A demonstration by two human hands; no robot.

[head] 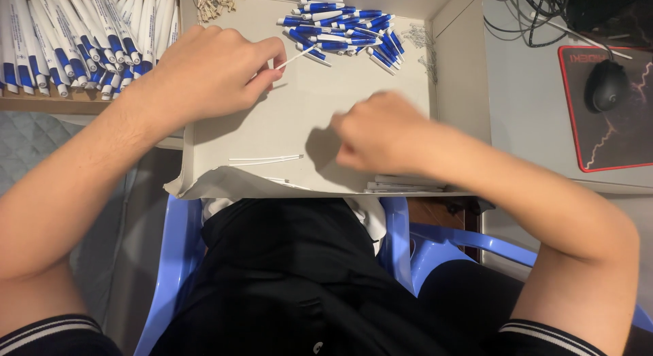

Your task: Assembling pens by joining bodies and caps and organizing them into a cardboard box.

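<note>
Pointing up-right: thin white refill (296, 57).

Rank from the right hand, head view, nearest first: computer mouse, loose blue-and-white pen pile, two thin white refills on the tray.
From the right hand:
1. Two thin white refills, to its left on the cardboard tray.
2. Blue-and-white pen pile, at the tray's far end.
3. Computer mouse, far right on the mouse pad.

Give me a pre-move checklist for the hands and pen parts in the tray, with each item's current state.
1. Left hand pinches a thin white refill: ok.
2. Right hand grip contents: cannot tell, blurred.
3. Spare refills lie loose on the cardboard tray: ok.
4. Pile of blue-and-white pens sits at the tray's far end: ok.
5. Small springs beside the pile: ok.
6. Tray's near edge is torn and sagging: not ok.
</note>
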